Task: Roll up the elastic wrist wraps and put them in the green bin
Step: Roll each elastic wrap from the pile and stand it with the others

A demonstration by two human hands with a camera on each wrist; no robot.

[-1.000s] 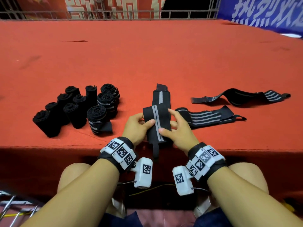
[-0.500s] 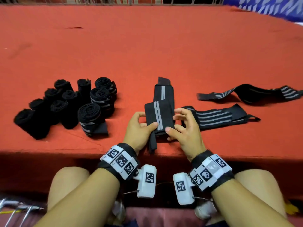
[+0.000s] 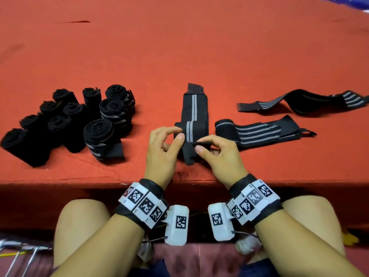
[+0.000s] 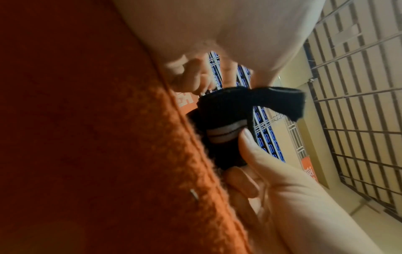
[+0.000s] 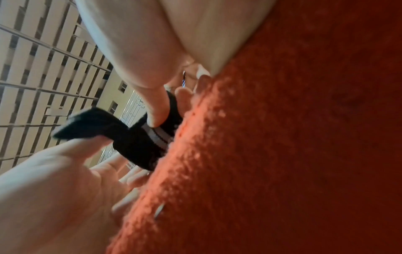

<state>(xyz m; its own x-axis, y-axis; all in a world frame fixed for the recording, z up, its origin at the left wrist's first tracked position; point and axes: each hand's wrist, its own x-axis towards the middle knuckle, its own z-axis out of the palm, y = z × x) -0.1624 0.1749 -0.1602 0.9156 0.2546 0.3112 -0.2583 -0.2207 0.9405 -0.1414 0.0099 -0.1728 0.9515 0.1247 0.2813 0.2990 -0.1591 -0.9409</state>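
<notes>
Both hands pinch the wrap at the counter edge, right of the rolls: left hand holds the fold, right hand the loop. Tuck it in, roll tight.

A black wrap with a grey centre stripe lay lengthwise near the table's front edge, its near end doubled over and lifted, its black tab pointing right. To its right lay two flat wraps, one just beside it and another farther back, both black with grey stripes. Well to the left stood a cluster of rolled wraps, most upright, spiral ends showing.
</notes>
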